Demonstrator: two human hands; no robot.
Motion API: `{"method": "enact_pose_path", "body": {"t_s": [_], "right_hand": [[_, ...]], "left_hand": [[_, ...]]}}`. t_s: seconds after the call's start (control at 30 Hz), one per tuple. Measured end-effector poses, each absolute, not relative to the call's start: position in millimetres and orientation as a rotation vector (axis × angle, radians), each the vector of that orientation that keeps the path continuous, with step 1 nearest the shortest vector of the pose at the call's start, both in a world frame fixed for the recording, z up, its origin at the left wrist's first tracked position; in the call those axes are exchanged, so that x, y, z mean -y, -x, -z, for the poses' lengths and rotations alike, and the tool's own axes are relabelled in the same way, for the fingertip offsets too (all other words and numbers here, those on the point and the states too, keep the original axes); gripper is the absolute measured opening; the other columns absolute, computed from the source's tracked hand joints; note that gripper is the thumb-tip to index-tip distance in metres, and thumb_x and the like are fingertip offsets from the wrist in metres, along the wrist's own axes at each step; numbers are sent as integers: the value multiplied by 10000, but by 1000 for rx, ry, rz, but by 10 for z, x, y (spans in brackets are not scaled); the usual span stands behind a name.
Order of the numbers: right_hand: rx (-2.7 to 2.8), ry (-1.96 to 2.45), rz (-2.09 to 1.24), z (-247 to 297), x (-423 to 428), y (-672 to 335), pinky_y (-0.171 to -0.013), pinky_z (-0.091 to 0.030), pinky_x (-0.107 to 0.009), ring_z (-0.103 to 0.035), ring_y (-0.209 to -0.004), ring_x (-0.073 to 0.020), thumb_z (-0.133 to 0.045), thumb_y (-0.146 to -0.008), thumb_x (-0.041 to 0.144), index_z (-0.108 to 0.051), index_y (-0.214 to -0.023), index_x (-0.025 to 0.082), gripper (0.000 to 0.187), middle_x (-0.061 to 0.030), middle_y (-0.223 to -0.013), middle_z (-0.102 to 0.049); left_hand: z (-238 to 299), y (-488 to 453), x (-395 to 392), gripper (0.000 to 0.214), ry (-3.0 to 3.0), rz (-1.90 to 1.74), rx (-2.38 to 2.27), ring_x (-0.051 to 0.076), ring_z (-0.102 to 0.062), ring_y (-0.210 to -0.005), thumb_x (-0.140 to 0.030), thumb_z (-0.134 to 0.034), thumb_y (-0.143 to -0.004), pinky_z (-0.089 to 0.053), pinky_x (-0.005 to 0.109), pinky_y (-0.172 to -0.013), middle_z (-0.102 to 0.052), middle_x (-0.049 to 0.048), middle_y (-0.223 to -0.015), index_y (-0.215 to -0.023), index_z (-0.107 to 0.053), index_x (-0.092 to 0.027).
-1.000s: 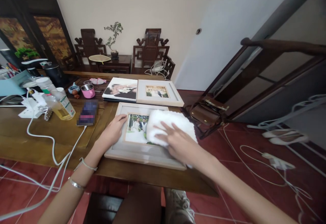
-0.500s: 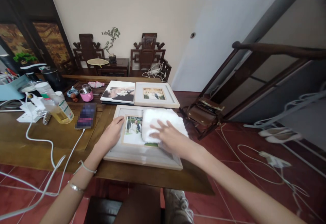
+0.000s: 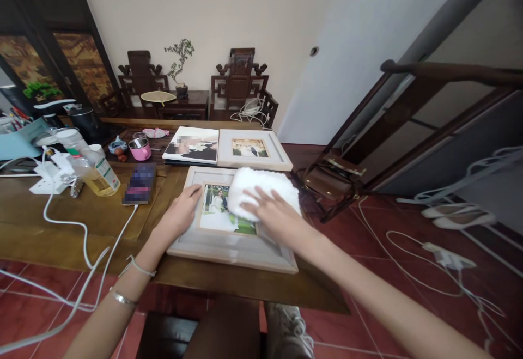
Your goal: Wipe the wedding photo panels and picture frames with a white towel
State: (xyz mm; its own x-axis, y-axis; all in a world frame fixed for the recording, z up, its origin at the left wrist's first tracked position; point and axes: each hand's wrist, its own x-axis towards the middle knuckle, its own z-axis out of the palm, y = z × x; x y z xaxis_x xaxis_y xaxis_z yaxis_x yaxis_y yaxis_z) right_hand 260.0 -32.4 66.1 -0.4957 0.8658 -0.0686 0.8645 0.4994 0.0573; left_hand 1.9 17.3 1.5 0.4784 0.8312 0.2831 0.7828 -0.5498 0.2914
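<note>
A light-coloured picture frame (image 3: 229, 253) with a photo (image 3: 216, 214) of two people outdoors lies flat on the wooden table. My left hand (image 3: 183, 206) holds its left edge, with the fingertips on the inner border. A fluffy white cloth (image 3: 261, 178) lies over the frame's upper right part. My right hand (image 3: 275, 214) grips the cloth from above, its fingers pressed over it against the frame. Part of the photo and the frame's right side are hidden under the cloth and hand.
Behind lie a second picture frame (image 3: 281, 154) and a photo album (image 3: 192, 144). To the left are a phone (image 3: 139, 183) on a charging cable, a bottle of yellow liquid (image 3: 104, 176), a pink cup (image 3: 140, 150) and a power strip (image 3: 51, 179). A wooden chair (image 3: 445, 70) stands right.
My right hand has moved the cloth slightly up and away over the frame, and more of the photo's lower part shows. My left hand stays on the frame's left edge.
</note>
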Motion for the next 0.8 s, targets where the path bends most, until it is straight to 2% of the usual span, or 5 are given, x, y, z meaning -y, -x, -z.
{"method": "enact_pose_path", "body": {"t_s": [0.2, 0.33, 0.47, 0.6, 0.8], "right_hand": [[-2623, -1561, -347, -550, -307, -2607, -999, -300, -704, -233, -1385, -416, -372, -749, -90, -528, -1343, 267, 711, -63, -1522, -321], [-2627, -1481, -215, -604, 33, -2530, -1007, -302, -688, -264, -1371, -425, -399, -744, -96, -604, -1270, 252, 663, -87, -1493, -381], [-2584, -1383, 134, -765, 667, -2511, -1014, -286, -704, -272, -1361, -445, -477, -686, -94, -630, -1242, 254, 673, -94, -1474, -408], [-2621, -1215, 378, -845, 1084, -2523, -999, -348, -677, -302, -1349, -444, -529, -635, -72, -608, -1266, 302, 738, -80, -1482, -389], [-2674, -1326, 173, -672, 872, -2511, -1032, -323, -658, -279, -1366, -413, -471, -672, -95, -568, -1308, 284, 747, -74, -1499, -355]], "left_hand": [[-8, -20, -170, 651, -2541, -604, -1460, 219, -414, -1333, 59, -364, -720, -359, 389, -1114, -456, 131, -1419, -1330, -482, -136], [-15, -39, -162, 592, -2502, -629, -1466, 207, -410, -1338, 23, -350, -782, -350, 390, -1123, -459, 121, -1429, -1339, -479, -129], [-57, -71, -134, 528, -2500, -610, -1459, 203, -388, -1352, -61, -357, -852, -339, 396, -1130, -444, 105, -1447, -1366, -450, -137], [-111, -103, -93, 481, -2490, -561, -1479, 206, -361, -1368, -143, -342, -910, -332, 405, -1129, -410, 105, -1473, -1383, -430, -131], [-150, -124, -64, 464, -2480, -499, -1506, 211, -335, -1385, -223, -310, -956, -341, 424, -1113, -385, 101, -1493, -1405, -398, -149]]}}
